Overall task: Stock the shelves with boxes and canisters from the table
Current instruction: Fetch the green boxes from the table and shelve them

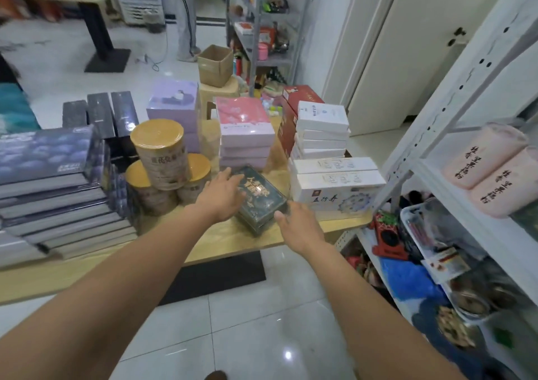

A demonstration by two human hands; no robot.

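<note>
Green boxes (262,205) sat stacked near the counter (227,243) edge — left hand (224,196) and right hand (300,225) flanked them, fingers spread, gripping nothing; an uneven squeeze might spill the stack.

Glossy white tile floor (262,336), white doors (407,59) at right, a dark-legged table (97,27) far left.

Left arm (116,277) and right arm (364,298) bare throughout; left hand (223,197) and right hand (301,226) bare too.
</note>
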